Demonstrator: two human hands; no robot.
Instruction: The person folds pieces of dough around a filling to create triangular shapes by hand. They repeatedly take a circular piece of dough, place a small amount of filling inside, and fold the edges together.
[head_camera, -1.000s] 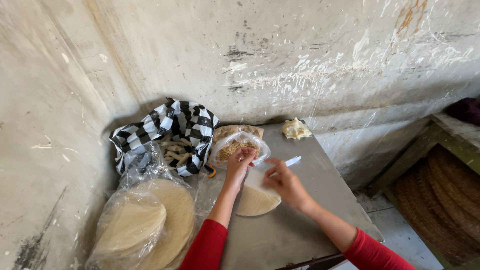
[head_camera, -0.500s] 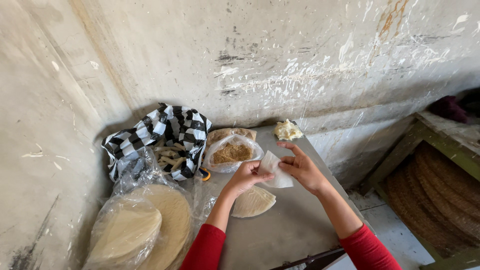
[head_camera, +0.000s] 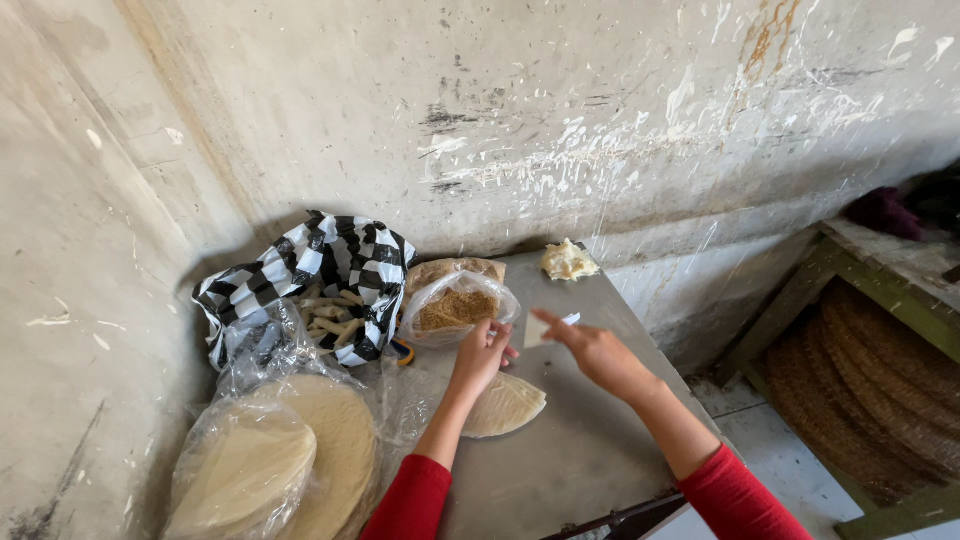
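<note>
Paper slip (head_camera: 537, 329), centre frame, is pinched by right hand (head_camera: 595, 350); left hand (head_camera: 482, 352), loosely curled, may brush the crumb bag (head_camera: 456, 308).

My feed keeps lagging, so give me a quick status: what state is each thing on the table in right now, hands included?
Left hand: resting on the folded pale flatbread.
Right hand: pinching a small white paper piece.
Clear plastic bag of brown crumbs: open.
Black-and-white checked bag: open, pale sticks showing.
Round flatbread stack in clear plastic: wrapped.
Yellowish crumpled lump: lying by the wall.
</note>
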